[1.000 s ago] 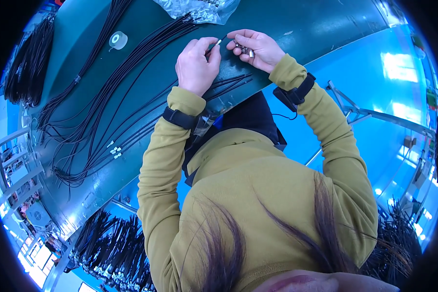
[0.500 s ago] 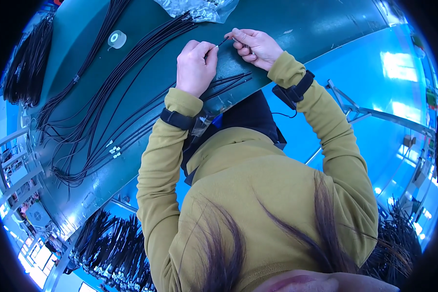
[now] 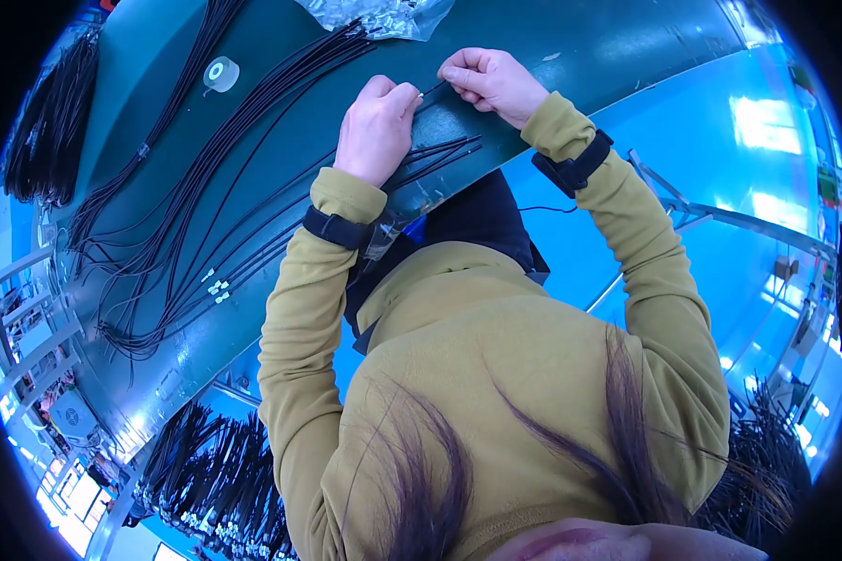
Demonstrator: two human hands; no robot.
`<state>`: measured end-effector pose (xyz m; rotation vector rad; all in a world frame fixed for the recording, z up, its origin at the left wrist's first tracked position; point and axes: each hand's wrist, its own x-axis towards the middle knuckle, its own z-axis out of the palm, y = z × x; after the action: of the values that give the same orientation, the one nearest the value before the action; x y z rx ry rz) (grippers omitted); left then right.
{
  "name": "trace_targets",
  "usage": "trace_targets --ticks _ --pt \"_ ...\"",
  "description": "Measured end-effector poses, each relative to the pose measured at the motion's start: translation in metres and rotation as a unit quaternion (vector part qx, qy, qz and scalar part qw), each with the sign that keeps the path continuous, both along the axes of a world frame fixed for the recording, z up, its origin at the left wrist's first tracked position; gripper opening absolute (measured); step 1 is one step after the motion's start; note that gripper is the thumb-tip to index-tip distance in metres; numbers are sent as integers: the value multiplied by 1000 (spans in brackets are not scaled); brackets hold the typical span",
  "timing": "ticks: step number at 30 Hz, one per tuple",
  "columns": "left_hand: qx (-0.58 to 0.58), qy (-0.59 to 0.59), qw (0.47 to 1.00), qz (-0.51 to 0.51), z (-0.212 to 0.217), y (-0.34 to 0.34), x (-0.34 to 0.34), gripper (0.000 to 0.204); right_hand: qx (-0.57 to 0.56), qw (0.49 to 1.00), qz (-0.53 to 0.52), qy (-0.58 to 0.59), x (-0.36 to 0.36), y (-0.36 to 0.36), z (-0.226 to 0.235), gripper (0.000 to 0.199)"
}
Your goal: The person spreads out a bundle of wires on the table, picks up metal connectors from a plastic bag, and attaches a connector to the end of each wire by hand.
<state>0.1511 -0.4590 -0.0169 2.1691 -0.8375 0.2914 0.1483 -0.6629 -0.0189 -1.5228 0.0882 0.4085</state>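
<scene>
My left hand (image 3: 374,134) is closed in a pinch over the green table, gripping a thin black cable (image 3: 432,96). A small pale spot shows on the cable beside the left fingertips. Up and to the right, my right hand (image 3: 498,86) pinches the same cable between thumb and forefinger, its other fingers curled in. What those curled fingers may hold is hidden. Just below the left hand, several loose black cables (image 3: 440,159) lie with their ends near the table's front edge. Small white connectors (image 3: 218,287) sit on other cables at the lower left.
A clear plastic bag of small pale parts (image 3: 384,15) lies at the table's far side. Long black cable bundles (image 3: 243,117) spread across the left, near a roll of clear tape (image 3: 221,73). More cables hang at the far left (image 3: 54,122) and below the table (image 3: 220,467).
My right hand has shifted slightly right and farther away, and its thumb and forefinger now meet on the cable. The bits seen earlier in its curled fingers no longer show. My left hand barely moved.
</scene>
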Motion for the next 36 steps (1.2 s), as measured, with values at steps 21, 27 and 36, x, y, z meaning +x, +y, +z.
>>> trace_targets --ticks 21,27,36 --pt "-51 102 989 94 6 -21 -2 12 -6 1000 -19 -6 -10 11 17 17" --pt "34 48 988 140 6 -20 -8 9 -231 943 12 -241 -5 8 -3 18" --pt "195 -31 967 158 17 172 -22 7 -207 977 -39 -29 -8 -13 -7 18"
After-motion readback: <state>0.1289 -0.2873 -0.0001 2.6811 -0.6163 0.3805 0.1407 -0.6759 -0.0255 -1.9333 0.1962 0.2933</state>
